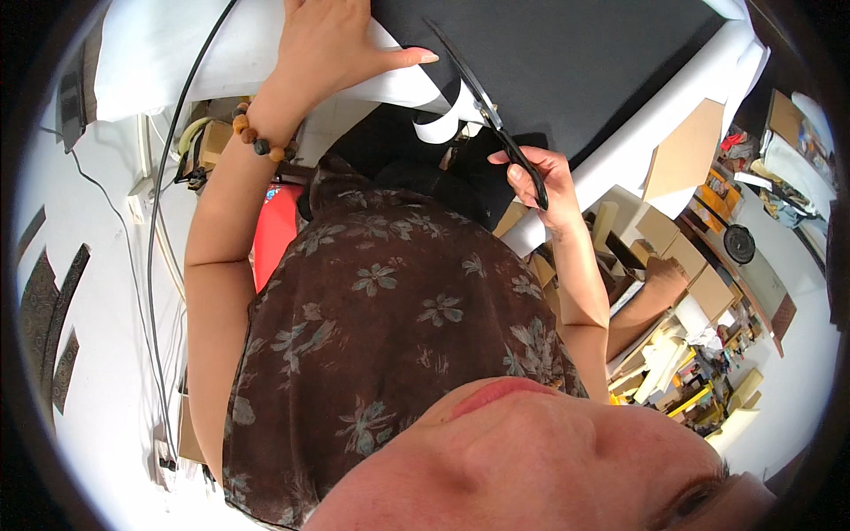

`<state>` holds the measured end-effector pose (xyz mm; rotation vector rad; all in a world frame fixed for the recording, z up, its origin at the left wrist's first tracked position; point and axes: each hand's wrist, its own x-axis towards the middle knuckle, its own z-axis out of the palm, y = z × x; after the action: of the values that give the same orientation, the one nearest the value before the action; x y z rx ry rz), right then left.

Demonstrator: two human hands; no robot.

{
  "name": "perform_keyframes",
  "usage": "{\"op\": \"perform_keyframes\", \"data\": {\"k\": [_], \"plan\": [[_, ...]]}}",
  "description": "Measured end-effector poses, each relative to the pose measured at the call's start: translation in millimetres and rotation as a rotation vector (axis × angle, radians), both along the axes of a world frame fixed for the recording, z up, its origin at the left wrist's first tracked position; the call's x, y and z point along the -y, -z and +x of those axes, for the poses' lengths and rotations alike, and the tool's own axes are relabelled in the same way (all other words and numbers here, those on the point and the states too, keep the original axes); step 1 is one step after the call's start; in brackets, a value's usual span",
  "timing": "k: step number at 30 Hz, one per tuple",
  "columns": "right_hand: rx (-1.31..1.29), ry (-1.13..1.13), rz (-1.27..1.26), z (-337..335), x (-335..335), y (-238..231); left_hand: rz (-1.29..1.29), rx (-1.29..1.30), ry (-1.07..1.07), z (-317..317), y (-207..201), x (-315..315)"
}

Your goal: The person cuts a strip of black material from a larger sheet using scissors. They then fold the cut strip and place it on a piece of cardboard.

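My right hand [551,181] is closed round the black handles of a pair of scissors [498,121]. The long blades point up and to the left over the near edge of a black sheet [575,66]. My left hand [329,42] lies palm down on white paper [168,53] left of that sheet, its thumb stretched toward the scissors. The upper frame edge cuts off most of its fingers. Between the hands, a narrow white strip [440,126] curls down beside the blades. A beaded bracelet [254,140] circles my left wrist.
A black cable [152,226] hangs down on the left. White material [660,115] borders the black sheet on the right, near a tan board [686,152]. Cardboard boxes [682,252] and mixed clutter crowd the lower right. Something red [276,228] shows beside my left arm.
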<state>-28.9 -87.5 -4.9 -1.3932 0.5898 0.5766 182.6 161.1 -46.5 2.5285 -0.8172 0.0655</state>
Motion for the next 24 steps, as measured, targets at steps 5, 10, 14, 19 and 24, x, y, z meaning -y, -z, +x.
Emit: {"op": "perform_keyframes", "data": {"k": [5, 10, 14, 19, 24], "plan": [[-0.003, -0.001, -0.007, 8, -3, 1, 0.022, -0.015, -0.004, 0, 0, 0], [-0.016, -0.030, -0.020, 15, -4, -2, 0.025, -0.003, 0.000, -1, 3, 0], [0.011, -0.011, -0.035, 18, -7, -2, 0.032, 0.006, 0.003, -1, 3, 0], [0.002, 0.000, -0.006, 26, -9, -4, 0.050, 0.018, 0.000, -1, 4, 0], [0.064, -0.039, -0.040, 42, -18, 3, 0.047, 0.001, 0.003, 0, 6, -1]]}}
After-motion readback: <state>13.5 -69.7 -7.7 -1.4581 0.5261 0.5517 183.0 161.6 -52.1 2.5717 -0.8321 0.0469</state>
